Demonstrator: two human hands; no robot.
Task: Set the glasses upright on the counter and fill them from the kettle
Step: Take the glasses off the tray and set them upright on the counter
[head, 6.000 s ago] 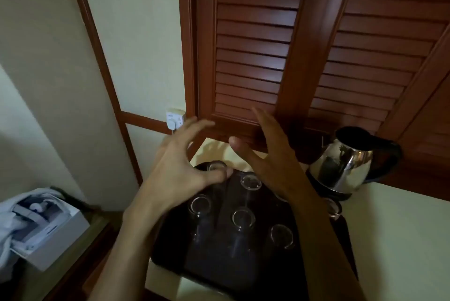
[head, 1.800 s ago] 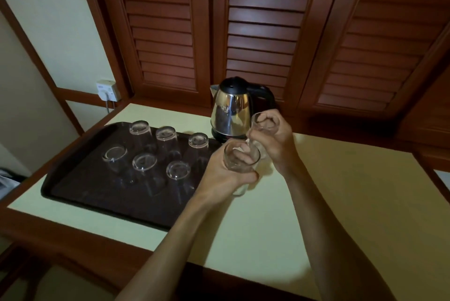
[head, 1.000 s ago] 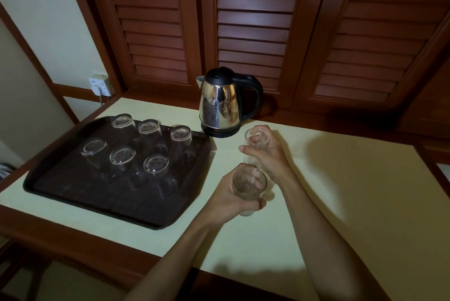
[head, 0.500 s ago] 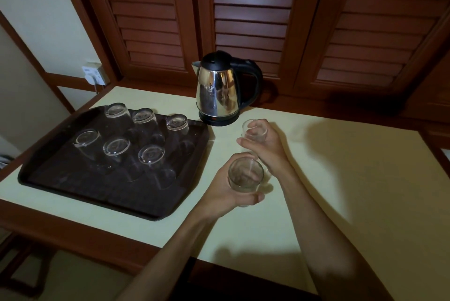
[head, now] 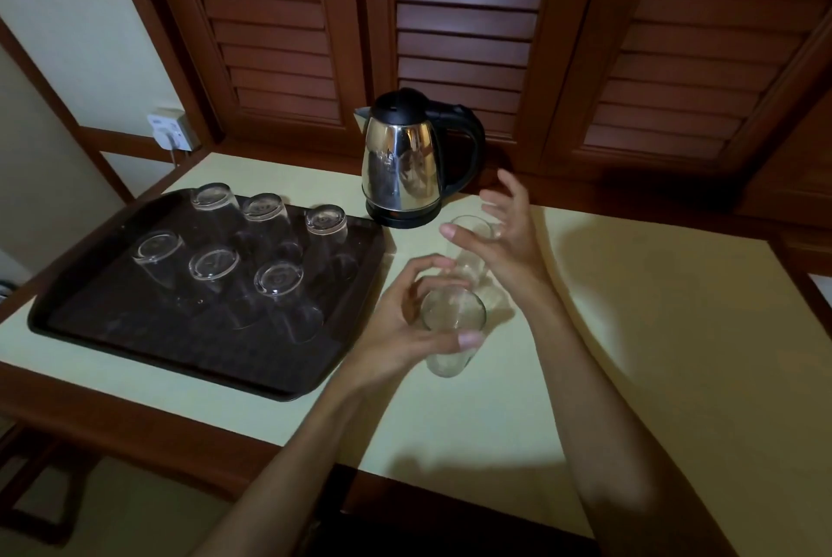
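Note:
Two clear glasses stand mouth-up on the pale counter [head: 653, 331]. The near glass [head: 451, 327] sits inside my left hand [head: 405, 327], whose fingers and thumb curve around its rim and side. The far glass [head: 470, 254] stands just behind it; my right hand [head: 508, 232] hovers over it with fingers spread, off the glass. A steel kettle [head: 403, 164] with a black lid and handle stands on its base behind both glasses. Several more glasses [head: 211, 263] rest upside down on the dark tray [head: 189, 363] at left.
Brown louvred doors [head: 463, 25] rise right behind the counter. A white wall socket [head: 173, 128] with a plug sits at the back left. The counter's wooden front edge [head: 135, 421] runs below the tray.
Both glasses have come down onto the counter beside the tray. My right hand has let go of the far glass and opened above it; my left hand stays around the near one.

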